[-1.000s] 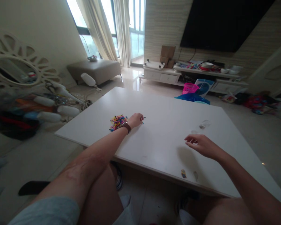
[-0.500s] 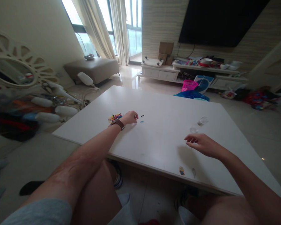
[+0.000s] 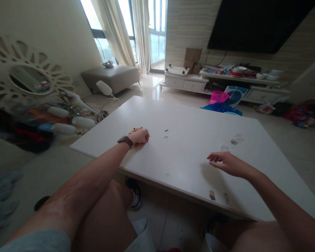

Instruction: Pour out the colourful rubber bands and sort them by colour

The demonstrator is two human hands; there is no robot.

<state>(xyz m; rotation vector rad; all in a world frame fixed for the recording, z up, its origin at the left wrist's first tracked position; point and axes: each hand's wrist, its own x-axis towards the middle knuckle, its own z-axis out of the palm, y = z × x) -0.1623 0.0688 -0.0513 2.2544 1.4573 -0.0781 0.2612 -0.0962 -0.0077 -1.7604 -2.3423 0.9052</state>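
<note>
Table [image 3: 189, 115] with left hand [image 3: 140, 135], grip bunched, over colourful pile [image 3: 134, 130]; right hand [image 3: 227, 163] loose-fingered near clear pieces [image 3: 236, 139].

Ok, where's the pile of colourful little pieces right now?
Head view, left part of the white table: the colourful pile sits mostly hidden behind the left hand, which rests on it.

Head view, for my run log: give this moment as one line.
left hand: on colourful pieces, closed | right hand: open, above table | two small bits between hands
</note>
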